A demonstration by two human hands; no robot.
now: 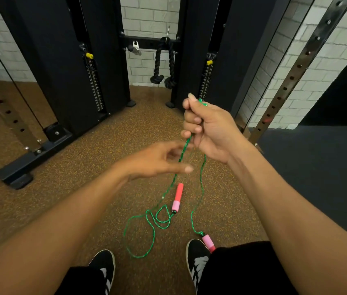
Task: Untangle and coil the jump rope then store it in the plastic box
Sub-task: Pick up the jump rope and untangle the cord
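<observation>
A green jump rope [200,184] hangs in two strands from my right hand [208,128], which is closed in a fist around its middle at chest height. My left hand [157,158] is just below and left of it, fingers spread, blurred, touching the left strand without gripping it. That strand drops to loose loops [153,220] on the floor and ends in a red and pink handle [177,198] lying flat. The other strand ends in a second pink handle [208,242] beside my right shoe. No plastic box is in view.
I stand on brown speckled rubber floor [83,177]; my black shoes [197,260] are at the bottom edge. A black cable machine [66,60] with a hanging rope attachment [164,64] stands ahead, perforated rack uprights [292,77] at both sides, dark mat [317,167] to the right.
</observation>
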